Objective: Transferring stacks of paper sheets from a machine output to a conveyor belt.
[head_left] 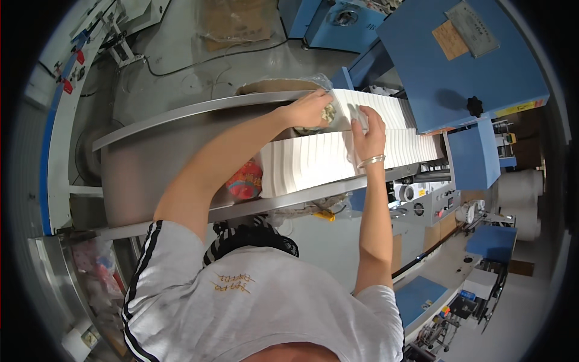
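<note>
touching white stacked sheets (310,158), the right hand (370,136) is seen, fingers bent; left hand (309,110) is curled at pale wad (328,113); grips cannot be told.

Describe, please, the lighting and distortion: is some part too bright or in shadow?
In the head view, the nearer row of white layered pieces is very bright, nearly washed out in places; head view again, a dark shadow lies beside the black lobed knob on the blue metal housing; the same head view's wide lens bows the long grey metal rail.
</note>
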Demonstrator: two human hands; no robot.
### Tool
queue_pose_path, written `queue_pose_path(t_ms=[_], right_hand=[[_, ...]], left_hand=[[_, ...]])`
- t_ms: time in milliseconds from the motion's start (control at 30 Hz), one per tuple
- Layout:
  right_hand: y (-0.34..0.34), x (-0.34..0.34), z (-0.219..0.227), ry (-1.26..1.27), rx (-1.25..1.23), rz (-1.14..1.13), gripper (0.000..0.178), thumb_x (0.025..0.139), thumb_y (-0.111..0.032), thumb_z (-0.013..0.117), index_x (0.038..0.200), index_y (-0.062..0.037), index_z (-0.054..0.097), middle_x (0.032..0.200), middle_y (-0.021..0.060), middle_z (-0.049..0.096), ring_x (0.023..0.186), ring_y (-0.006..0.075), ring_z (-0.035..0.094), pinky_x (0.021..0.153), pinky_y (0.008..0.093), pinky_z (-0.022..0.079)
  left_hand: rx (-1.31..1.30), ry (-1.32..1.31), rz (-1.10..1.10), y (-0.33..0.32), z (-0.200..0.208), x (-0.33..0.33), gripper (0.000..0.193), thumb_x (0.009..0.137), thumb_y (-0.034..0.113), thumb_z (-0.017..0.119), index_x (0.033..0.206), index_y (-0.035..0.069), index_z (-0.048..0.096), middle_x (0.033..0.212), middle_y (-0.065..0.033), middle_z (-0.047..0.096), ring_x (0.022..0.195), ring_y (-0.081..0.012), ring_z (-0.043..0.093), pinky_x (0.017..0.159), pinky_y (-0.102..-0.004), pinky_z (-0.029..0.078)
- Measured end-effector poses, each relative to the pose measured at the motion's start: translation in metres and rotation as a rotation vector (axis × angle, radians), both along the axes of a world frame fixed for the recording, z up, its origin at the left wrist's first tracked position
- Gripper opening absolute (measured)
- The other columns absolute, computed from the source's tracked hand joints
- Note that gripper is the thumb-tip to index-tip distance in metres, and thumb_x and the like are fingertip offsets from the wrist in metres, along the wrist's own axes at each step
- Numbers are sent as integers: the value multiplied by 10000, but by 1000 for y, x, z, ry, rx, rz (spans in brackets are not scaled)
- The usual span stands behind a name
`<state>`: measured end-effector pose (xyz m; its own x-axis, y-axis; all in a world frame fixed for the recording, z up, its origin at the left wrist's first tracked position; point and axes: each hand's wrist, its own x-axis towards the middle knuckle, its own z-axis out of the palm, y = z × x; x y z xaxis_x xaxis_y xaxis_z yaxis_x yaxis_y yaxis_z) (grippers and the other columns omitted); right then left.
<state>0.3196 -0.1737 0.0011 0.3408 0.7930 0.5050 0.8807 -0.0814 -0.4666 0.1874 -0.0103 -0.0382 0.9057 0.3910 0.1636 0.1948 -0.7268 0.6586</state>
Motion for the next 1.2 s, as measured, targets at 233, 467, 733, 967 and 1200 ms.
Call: queue_pose_path(t_ms=[233,467,733,967,1200], right_hand=[[-55,-90,-2,-50,92,-149,305,819,-82,645,1113,-19,593,1150,172,603,1091,340,554,934,397,433],[-95,-182,-9,64,117,-128,257,823,-108,676,1065,-33,634,1089,153,636,1033,304,588,895,364,454],[-71,-262,-19,-270,-66,145,328,769,-233,691,1094,-197,672,1358,161,439,1245,407,383,998,484,328],[-84,-271,-39,-285,-147,22,310,794,-138,653,1099,-192,668,1335,153,473,1249,385,396,1008,481,343],[-89,-276,-40,-304,-180,2,329,797,-130,659,1122,-183,657,1364,150,437,1265,389,369,1013,495,335]], left_hand=[[-8,-209,124,17,-6,-54,482,776,304,690,1150,20,582,1192,-205,526,1134,-350,500,961,-399,413],[-171,-210,258,-7,20,-181,350,799,258,680,1071,43,635,1081,-146,620,1004,-293,598,867,-365,468],[-148,91,-66,-85,4,-276,847,730,314,754,1404,10,339,1442,-261,274,1374,-368,248,1100,-403,278],[102,-169,187,-96,-31,-298,614,667,248,743,1196,54,498,1215,-166,446,1116,-385,441,907,-494,402],[271,-241,581,-19,-48,-320,595,669,210,777,1173,46,506,1211,-171,444,1113,-375,441,913,-493,410]])
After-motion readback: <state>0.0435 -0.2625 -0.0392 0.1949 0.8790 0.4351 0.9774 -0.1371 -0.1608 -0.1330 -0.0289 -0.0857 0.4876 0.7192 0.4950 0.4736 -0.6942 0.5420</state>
